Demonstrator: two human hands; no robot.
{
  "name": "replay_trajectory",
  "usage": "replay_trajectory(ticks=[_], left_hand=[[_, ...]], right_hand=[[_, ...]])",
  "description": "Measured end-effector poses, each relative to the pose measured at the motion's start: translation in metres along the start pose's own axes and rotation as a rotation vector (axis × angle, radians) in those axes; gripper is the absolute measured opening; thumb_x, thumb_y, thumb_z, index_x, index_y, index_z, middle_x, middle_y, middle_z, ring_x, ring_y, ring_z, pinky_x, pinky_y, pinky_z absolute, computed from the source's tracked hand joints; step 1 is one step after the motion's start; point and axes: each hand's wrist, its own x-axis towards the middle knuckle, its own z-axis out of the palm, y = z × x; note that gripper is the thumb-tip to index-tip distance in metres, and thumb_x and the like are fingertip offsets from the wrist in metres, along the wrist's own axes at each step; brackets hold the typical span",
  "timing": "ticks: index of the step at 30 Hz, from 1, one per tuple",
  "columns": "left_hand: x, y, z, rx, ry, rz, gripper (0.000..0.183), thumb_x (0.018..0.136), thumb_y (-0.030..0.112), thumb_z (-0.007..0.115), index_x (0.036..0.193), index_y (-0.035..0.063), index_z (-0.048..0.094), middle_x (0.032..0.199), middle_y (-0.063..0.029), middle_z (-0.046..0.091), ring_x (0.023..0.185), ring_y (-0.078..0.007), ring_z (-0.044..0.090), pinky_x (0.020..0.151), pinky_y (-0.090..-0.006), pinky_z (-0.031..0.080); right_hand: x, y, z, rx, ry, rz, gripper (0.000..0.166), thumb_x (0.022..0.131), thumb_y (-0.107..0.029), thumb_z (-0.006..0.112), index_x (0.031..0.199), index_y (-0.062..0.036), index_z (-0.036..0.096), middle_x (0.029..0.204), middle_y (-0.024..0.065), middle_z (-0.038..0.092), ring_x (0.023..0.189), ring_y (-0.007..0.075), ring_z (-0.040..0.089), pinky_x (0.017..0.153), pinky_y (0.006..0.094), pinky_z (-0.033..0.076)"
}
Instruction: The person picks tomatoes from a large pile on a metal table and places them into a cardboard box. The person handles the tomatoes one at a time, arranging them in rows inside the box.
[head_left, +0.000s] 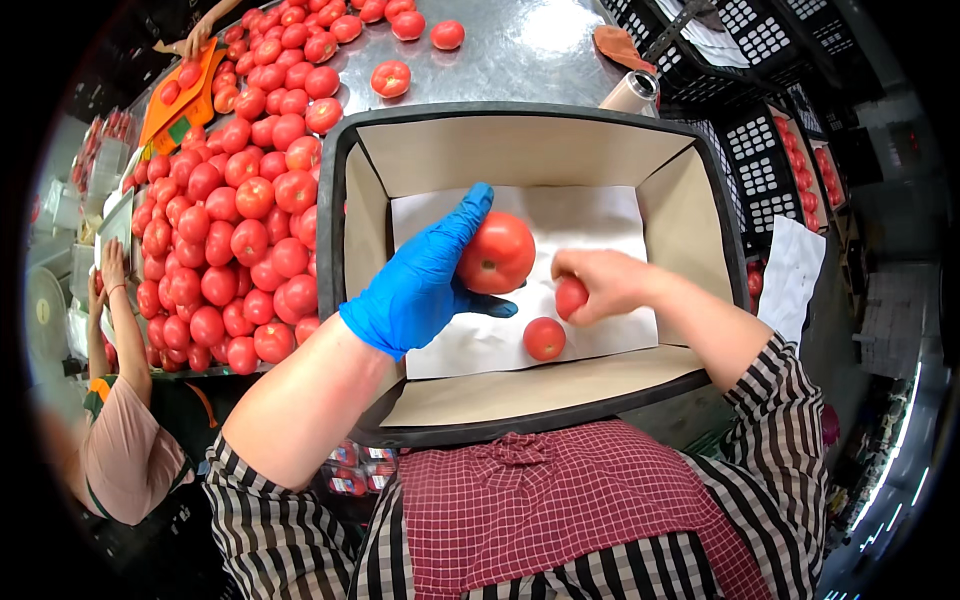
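Observation:
Over a black plastic crate (525, 111) lined with tan card, my left hand (420, 274) in a blue glove holds a large red tomato (496, 253). My bare right hand (606, 281) has its fingers around a smaller tomato (571, 298), low inside the crate; whether that one touches the bottom I cannot tell. A third tomato (544, 339) rests on the white paper sheet (600, 217) at the crate's bottom, just beside the right hand. Left of the crate, a big heap of tomatoes (221, 244) spreads over the metal table (502, 75).
A co-worker's hand (199, 37) is at an orange tray (180, 105) at the far left. Another person's hand (112, 266) works beside the heap. A bottle (631, 94) stands behind the crate. Black crates (757, 150) are stacked to the right, with white paper (791, 274) hanging there.

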Motion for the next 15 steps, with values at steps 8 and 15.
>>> replay_trajectory(ticks=[8, 15], left_hand=[[-0.002, -0.004, 0.007, 0.264, -0.062, -0.099, 0.047, 0.093, 0.045, 0.061, 0.12, 0.0066, 0.058, 0.109, -0.0096, 0.063, 0.098, -0.022, 0.064, 0.073, -0.0436, 0.06], [-0.002, -0.007, 0.013, 0.282, -0.259, -0.068, 0.054, 0.089, 0.034, 0.069, 0.131, 0.0043, 0.051, 0.114, -0.0092, 0.062, 0.098, -0.0185, 0.064, 0.086, -0.0326, 0.054]], right_hand=[[-0.017, -0.034, -0.03, 0.825, 0.337, -0.471, 0.082, 0.067, -0.008, 0.084, 0.138, -0.0065, 0.043, 0.125, 0.0097, 0.053, 0.116, 0.0208, 0.057, 0.104, 0.0385, 0.045], [-0.023, -0.049, -0.026, 0.686, 0.392, -0.626, 0.083, 0.067, -0.01, 0.087, 0.138, -0.0077, 0.044, 0.13, 0.0092, 0.054, 0.122, 0.0222, 0.055, 0.108, 0.04, 0.042]])
